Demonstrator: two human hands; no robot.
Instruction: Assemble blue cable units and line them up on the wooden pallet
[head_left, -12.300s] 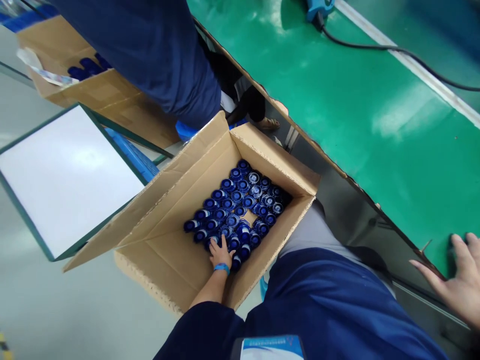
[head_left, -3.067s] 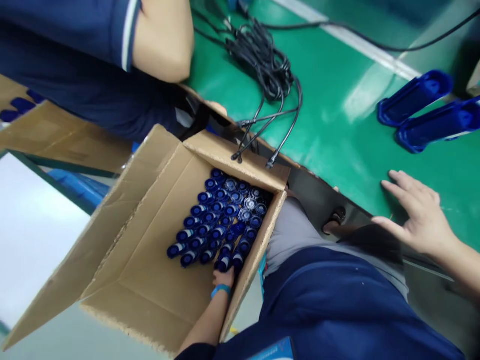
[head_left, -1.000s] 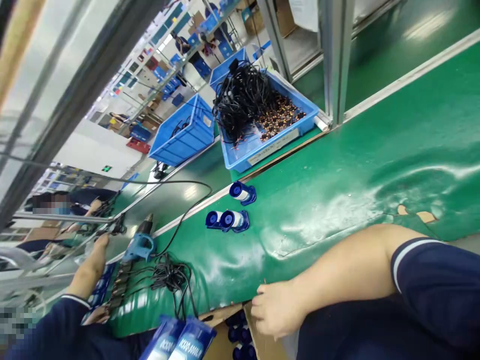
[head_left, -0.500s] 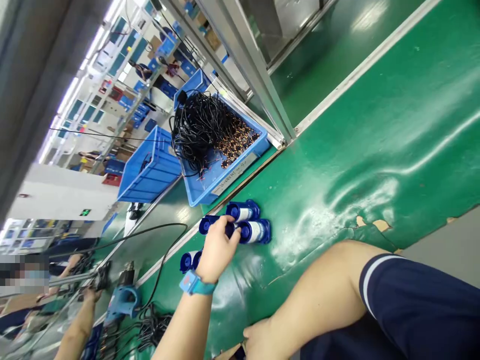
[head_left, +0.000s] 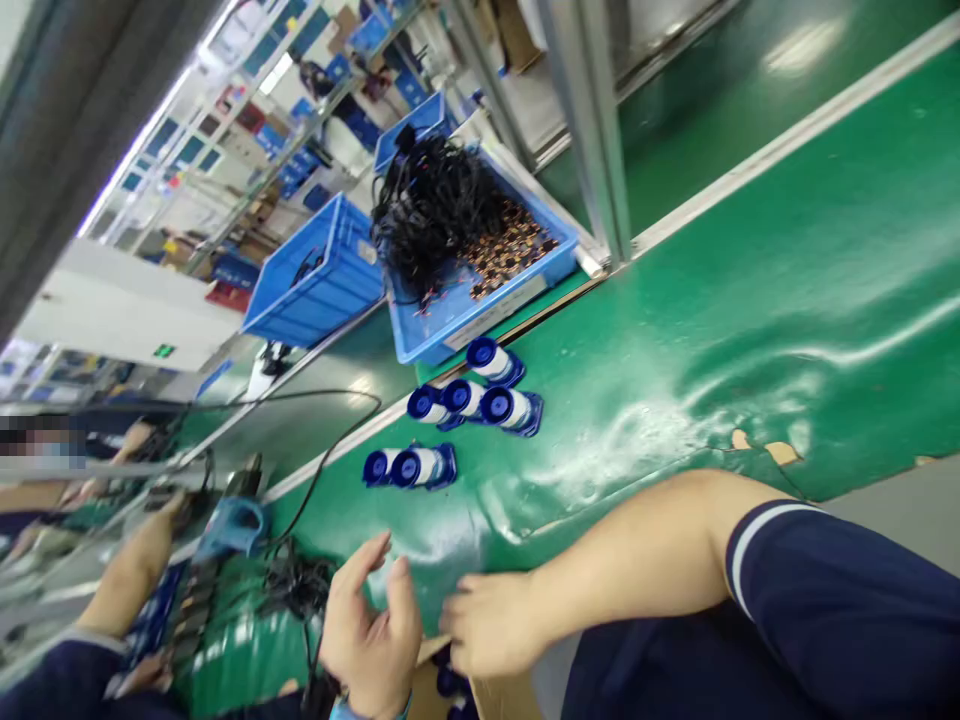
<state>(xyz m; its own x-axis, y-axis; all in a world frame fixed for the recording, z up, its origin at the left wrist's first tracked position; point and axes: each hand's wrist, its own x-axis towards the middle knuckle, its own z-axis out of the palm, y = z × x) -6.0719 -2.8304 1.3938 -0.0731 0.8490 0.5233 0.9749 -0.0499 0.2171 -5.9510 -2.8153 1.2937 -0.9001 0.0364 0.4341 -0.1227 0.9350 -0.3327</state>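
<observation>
Several dark blue plastic cylinders with white labels and flanged bases point(head_left: 508, 408) stand in two groups on the green mat point(head_left: 600, 400). My left hand point(head_left: 373, 625), with a blue wrist strap, is below them at the bottom of the view. Its thumb and fingers are apart, with nothing between them. Close by on the right, my right hand point(head_left: 495, 628) has its fingers bent over the edge of a cardboard box point(head_left: 506, 697). Inside that box, dark blue parts point(head_left: 450, 682) show partly; the rest is cut off by the frame.
Beyond the cylinders, a blue tray point(head_left: 424, 345) holds black cables with copper-coloured ends. A deep blue crate point(head_left: 319, 290) stands beside it, near a metal post point(head_left: 589, 130). At left, a co-worker's arm point(head_left: 135, 570) is near a blue heat gun point(head_left: 234, 525) and black cords point(head_left: 300, 580).
My left hand has let go of the blue cylinders and drawn back toward the box. My right hand stays at the box. The view has shifted, and more of the box interior shows.
</observation>
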